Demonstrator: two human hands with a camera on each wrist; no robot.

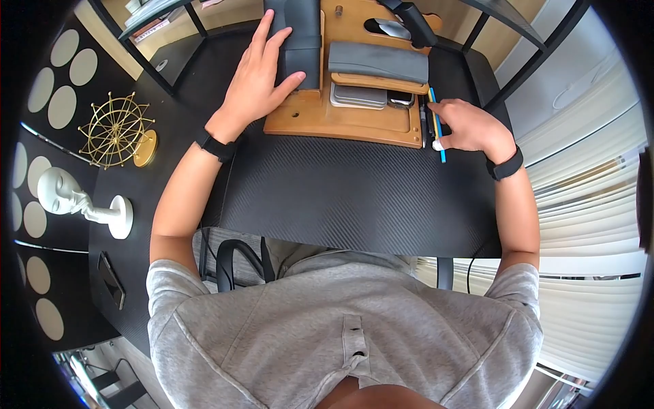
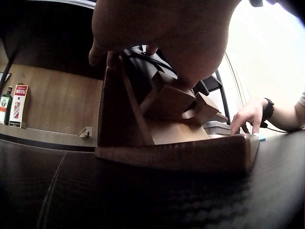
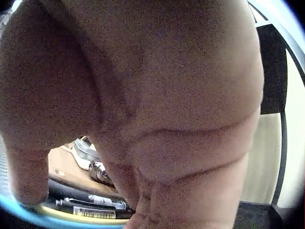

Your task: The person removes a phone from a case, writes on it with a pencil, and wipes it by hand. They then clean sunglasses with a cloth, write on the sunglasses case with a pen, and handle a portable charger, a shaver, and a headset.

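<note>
A wooden organizer (image 1: 300, 124) stands on the black desk, holding a dark grey case (image 1: 378, 63) and a silver box (image 1: 357, 97). My left hand (image 1: 255, 78), fingers spread, rests on the black item (image 1: 300, 44) at its left side; in the left wrist view the hand (image 2: 162, 28) is over the wooden frame (image 2: 181, 152). Beside the organizer's right edge, my right hand (image 1: 470, 126) grips a blue pencil (image 1: 443, 155) between thumb and fingers. Black pens (image 1: 424, 123) lie alongside. The right wrist view shows a yellow strip (image 3: 86, 218) beside the blue one (image 3: 28, 218), with fingertips partly hidden.
A gold wheel ornament (image 1: 117, 129), a white head figurine (image 1: 119, 217) and a phone (image 1: 111, 279) are at the left. Black shelf frames (image 1: 146, 61) rise behind the desk. White blinds (image 1: 586, 218) hang at the right. Bare desk surface (image 1: 354, 191) lies before the organizer.
</note>
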